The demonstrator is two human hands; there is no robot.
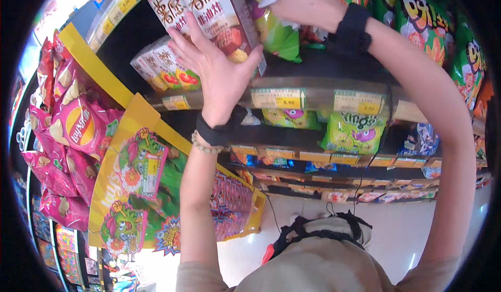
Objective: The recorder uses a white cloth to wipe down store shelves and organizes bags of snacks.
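My left hand (224, 67) is up at the shelf with its fingers spread across the front of a tall brown-and-white snack box (222, 18). Its thumb lies by the box's lower right edge; whether it presses on the box I cannot make out. Another tall box (166, 4) stands just left of it, and smaller white boxes with red pictures (162, 65) sit below. From the right, my right hand (300, 2) reaches in at the top edge, next to a green snack bag (282, 33). Its fingers are mostly out of sight. Both wrists wear black bands.
Pink chip bags (78, 125) hang at the left beside a yellow cardboard display (133, 172). Green snack bags (422, 23) line the upper right shelf. Lower shelves hold a light-green bag (355, 132) and other packets. A thin black cable (373, 156) hangs in front.
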